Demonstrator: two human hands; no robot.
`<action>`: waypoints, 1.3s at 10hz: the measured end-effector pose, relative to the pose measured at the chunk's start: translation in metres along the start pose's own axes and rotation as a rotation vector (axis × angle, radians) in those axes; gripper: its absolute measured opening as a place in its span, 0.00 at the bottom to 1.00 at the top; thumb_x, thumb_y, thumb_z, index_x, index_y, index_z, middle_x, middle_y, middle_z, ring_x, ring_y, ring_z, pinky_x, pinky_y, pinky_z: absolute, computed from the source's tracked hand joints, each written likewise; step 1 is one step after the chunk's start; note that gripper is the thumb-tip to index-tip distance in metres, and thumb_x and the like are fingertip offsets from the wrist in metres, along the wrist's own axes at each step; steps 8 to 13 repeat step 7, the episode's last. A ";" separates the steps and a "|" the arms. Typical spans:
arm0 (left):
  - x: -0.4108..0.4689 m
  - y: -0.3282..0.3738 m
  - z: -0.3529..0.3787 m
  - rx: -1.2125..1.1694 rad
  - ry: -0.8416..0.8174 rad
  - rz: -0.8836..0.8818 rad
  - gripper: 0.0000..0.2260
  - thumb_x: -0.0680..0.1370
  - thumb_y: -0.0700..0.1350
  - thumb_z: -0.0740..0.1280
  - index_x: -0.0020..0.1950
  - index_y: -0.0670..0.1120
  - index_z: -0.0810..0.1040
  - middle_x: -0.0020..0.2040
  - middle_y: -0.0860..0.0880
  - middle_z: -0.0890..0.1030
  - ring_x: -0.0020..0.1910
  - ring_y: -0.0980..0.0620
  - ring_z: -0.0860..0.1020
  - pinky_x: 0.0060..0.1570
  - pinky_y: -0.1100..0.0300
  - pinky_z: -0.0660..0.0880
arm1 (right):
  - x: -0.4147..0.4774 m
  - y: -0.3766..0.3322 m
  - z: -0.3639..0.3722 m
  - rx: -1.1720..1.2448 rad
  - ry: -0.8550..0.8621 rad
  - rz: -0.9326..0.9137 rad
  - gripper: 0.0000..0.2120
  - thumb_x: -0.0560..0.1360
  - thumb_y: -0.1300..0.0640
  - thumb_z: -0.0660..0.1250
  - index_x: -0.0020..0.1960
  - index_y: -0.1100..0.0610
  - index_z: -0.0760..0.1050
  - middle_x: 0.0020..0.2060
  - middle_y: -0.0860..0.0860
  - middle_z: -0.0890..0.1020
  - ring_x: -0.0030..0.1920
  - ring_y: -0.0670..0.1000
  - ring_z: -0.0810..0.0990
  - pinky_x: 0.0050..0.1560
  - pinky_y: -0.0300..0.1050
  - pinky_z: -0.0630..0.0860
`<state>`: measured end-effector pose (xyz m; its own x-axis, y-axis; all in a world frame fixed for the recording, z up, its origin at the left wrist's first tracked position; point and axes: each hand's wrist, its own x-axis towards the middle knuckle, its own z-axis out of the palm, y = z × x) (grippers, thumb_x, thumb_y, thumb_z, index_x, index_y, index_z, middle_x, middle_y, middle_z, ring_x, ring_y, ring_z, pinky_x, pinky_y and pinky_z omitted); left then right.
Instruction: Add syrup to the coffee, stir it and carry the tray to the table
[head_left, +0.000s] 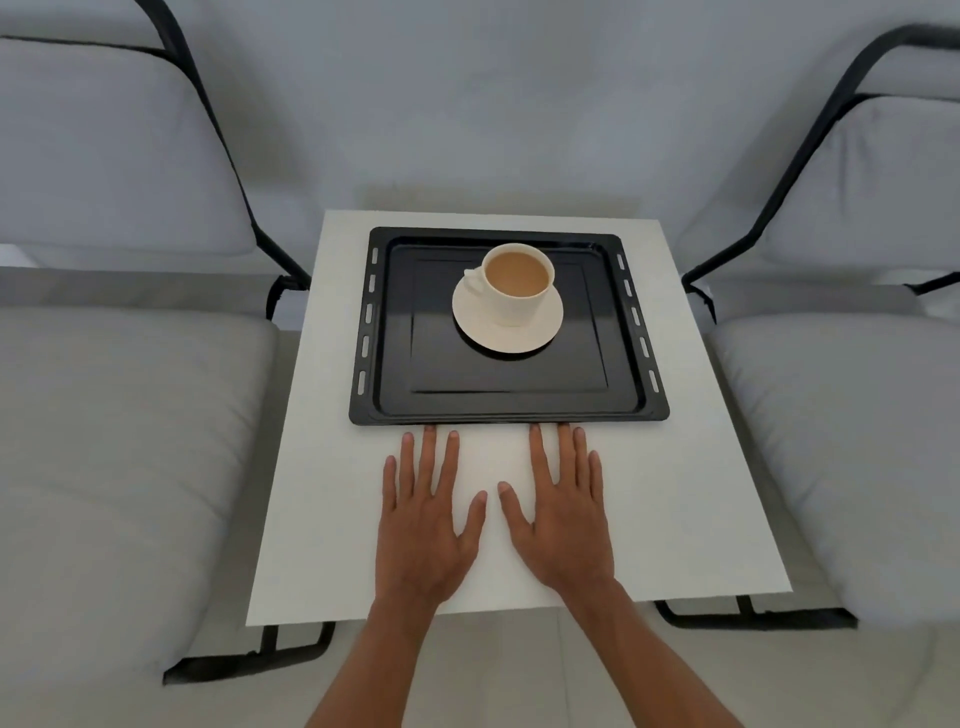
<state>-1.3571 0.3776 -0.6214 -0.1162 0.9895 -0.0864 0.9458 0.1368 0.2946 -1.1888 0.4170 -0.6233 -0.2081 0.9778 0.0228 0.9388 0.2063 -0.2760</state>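
A pale grey floor fills the top of the frame, and one white square counter (519, 519) sits in the middle. Two soft grey chairs stand beside it, one chair (119, 395) at the left edge and one chair (852, 415) at the right edge. Both are cut off by the frame, and their thin black frames only partly show.

One black tray (509, 400) lies flat on the far half of the counter. It is shiny, square with round corners, and has small slots down its left and right rims. On it, a bit above the middle, sits one round cream saucer (519, 335) with one cream cup (517, 283) on top. The cup holds light brown coffee (518, 274). Its handle points left.

Two bare hands lie flat on the counter at the lower middle. The left hand (428, 525) and the right hand (561, 519) hold nothing, with fingers spread apart. The fingertips reach the tray's near rim.
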 end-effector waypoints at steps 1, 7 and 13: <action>-0.006 0.003 0.002 0.003 0.003 0.000 0.33 0.82 0.62 0.52 0.84 0.49 0.52 0.85 0.45 0.50 0.84 0.43 0.47 0.81 0.43 0.48 | -0.001 -0.001 -0.004 -0.001 -0.017 0.011 0.36 0.81 0.35 0.51 0.84 0.51 0.49 0.83 0.55 0.51 0.83 0.57 0.45 0.82 0.56 0.49; -0.012 0.004 0.005 -0.016 0.041 0.006 0.34 0.81 0.64 0.51 0.84 0.51 0.51 0.85 0.47 0.48 0.84 0.44 0.45 0.81 0.41 0.49 | -0.003 -0.009 -0.035 0.285 0.026 0.099 0.30 0.82 0.45 0.63 0.80 0.55 0.63 0.78 0.59 0.66 0.78 0.59 0.65 0.77 0.57 0.65; -0.012 0.004 0.005 -0.016 0.041 0.006 0.34 0.81 0.64 0.51 0.84 0.51 0.51 0.85 0.47 0.48 0.84 0.44 0.45 0.81 0.41 0.49 | -0.003 -0.009 -0.035 0.285 0.026 0.099 0.30 0.82 0.45 0.63 0.80 0.55 0.63 0.78 0.59 0.66 0.78 0.59 0.65 0.77 0.57 0.65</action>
